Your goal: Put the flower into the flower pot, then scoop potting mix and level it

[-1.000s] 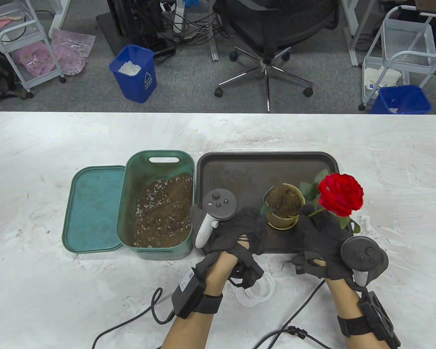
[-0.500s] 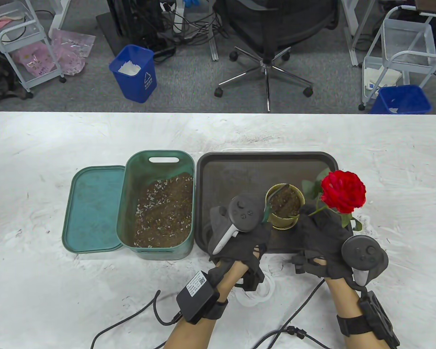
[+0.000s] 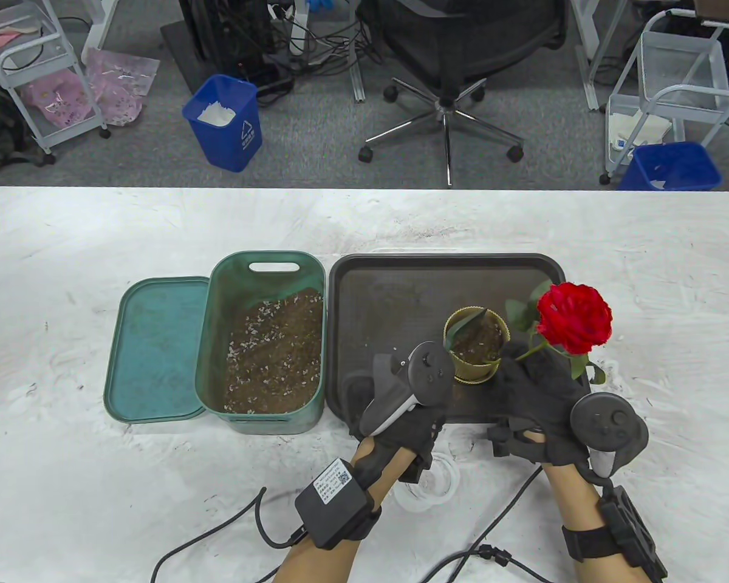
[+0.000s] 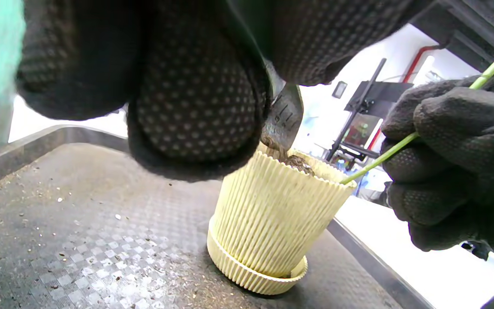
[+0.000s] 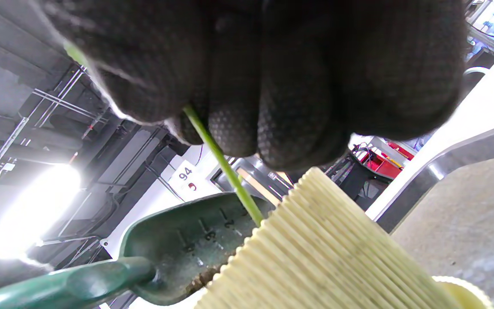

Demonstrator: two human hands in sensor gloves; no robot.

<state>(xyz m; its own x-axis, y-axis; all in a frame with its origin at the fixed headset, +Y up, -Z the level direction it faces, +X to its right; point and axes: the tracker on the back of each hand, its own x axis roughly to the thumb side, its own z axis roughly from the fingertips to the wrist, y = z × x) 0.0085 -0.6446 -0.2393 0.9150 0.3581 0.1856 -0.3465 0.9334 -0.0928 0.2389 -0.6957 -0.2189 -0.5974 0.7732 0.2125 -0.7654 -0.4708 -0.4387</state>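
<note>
A ribbed cream flower pot (image 3: 483, 363) stands on its saucer on the dark tray (image 3: 401, 285), with potting mix inside. My right hand (image 3: 531, 388) pinches the green stem (image 3: 537, 349) of the red rose (image 3: 574, 317); the stem leans into the pot. My left hand (image 3: 410, 419) grips a green trowel (image 3: 460, 325) whose blade is tilted into the pot's left side. In the left wrist view the trowel blade (image 4: 284, 116) dips into mix at the pot (image 4: 272, 219) rim. In the right wrist view the stem (image 5: 225, 167) passes the trowel (image 5: 187, 244) into the pot (image 5: 315, 253).
A green bin (image 3: 267, 346) of potting mix sits left of the tray, touching it, with its lid (image 3: 158, 346) lying further left. A white ring (image 3: 428, 489) and black cables (image 3: 219, 534) lie near the front edge. Loose crumbs dot the tray floor (image 4: 79, 240).
My left hand moved right from beside the bin to the pot and turned the trowel, so the blade now tilts into the pot. The right hand and rose barely shifted.
</note>
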